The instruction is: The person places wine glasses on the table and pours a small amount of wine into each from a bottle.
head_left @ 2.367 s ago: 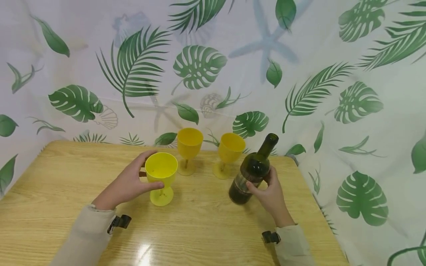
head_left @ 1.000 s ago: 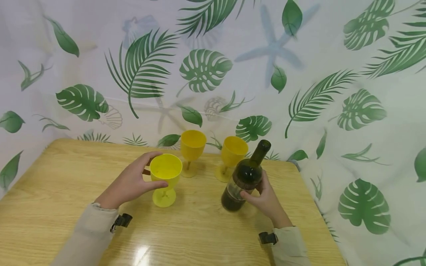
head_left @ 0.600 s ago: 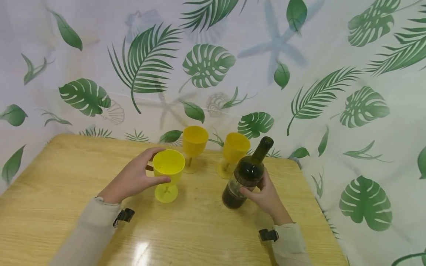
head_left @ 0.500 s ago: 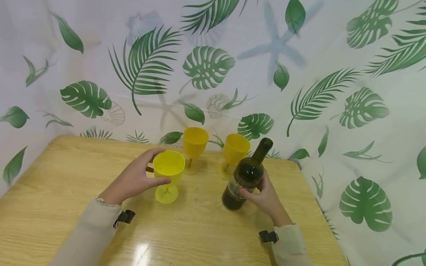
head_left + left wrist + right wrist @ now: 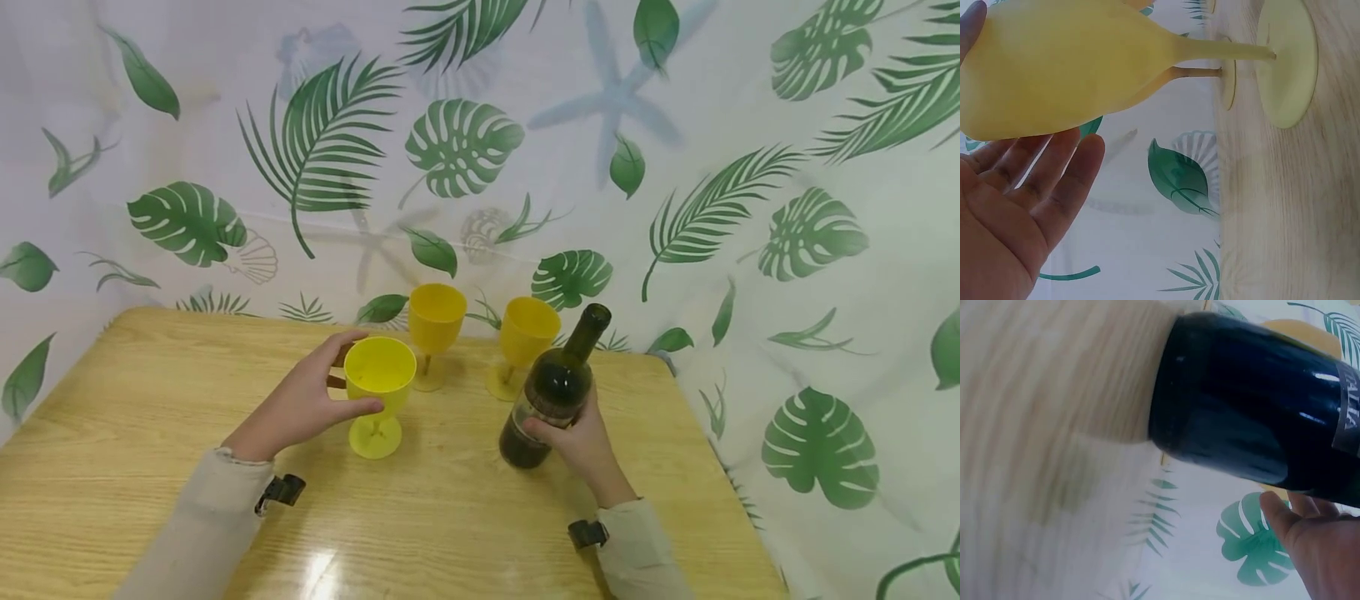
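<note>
A yellow goblet (image 5: 380, 379) stands upright on the wooden table. My left hand (image 5: 300, 406) holds its bowl, thumb on the near side and fingers behind. In the left wrist view the goblet's round foot (image 5: 1288, 69) rests on the wood, and the fingers (image 5: 1063, 187) lie along the bowl. To the right, a dark green wine bottle (image 5: 558, 383) is in the grip of my right hand (image 5: 588, 446), thumb across its label. The right wrist view shows the bottle's base (image 5: 1169, 387) close over the table; most of the gripping fingers are hidden behind the bottle.
Two more yellow goblets, one at the back middle (image 5: 437, 321) and one behind the bottle (image 5: 527, 329), stand near the table's rear edge. A white cloth (image 5: 480, 225) printed with green leaves hangs behind and at the right. The wooden table (image 5: 420, 533) extends toward me.
Over the frames the bottle has shifted left and a little toward me in my right hand. Lately the right thumb and wrist moved left. The left hand and its goblet stay nearly still.
</note>
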`<state>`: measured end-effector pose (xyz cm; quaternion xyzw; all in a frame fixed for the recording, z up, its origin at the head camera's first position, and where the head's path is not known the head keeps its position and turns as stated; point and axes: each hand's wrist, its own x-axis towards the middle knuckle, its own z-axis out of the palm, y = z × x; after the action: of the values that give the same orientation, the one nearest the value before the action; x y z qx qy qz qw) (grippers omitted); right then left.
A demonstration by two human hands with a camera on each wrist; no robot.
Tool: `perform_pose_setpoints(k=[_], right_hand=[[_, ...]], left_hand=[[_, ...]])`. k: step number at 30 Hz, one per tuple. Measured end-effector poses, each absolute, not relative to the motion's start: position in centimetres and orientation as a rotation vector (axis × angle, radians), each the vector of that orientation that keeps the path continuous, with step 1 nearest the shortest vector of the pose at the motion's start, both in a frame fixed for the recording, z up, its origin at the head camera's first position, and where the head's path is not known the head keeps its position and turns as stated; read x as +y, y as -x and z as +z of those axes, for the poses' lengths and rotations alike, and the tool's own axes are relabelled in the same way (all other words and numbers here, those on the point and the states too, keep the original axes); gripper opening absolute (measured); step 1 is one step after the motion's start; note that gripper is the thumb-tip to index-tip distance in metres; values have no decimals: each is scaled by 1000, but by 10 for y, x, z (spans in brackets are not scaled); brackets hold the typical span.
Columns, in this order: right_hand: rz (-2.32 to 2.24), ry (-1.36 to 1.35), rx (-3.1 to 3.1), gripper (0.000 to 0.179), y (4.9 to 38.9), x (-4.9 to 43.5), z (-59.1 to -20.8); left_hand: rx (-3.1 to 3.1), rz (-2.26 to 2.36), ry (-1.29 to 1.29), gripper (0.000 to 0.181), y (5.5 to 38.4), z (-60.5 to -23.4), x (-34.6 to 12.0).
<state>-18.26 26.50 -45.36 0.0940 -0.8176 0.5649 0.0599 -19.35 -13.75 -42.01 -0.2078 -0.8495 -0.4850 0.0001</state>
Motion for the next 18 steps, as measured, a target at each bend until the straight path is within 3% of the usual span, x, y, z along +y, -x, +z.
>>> perform_pose_setpoints(k=[7, 18], right_hand=[[1766, -246, -2377, 107, 181, 261, -454], [1707, -273, -2397, 81, 184, 258, -455]], left_hand=[[-2632, -1674, 638, 97, 192, -421, -132], [-2597, -1806, 579, 103, 190, -429, -122]])
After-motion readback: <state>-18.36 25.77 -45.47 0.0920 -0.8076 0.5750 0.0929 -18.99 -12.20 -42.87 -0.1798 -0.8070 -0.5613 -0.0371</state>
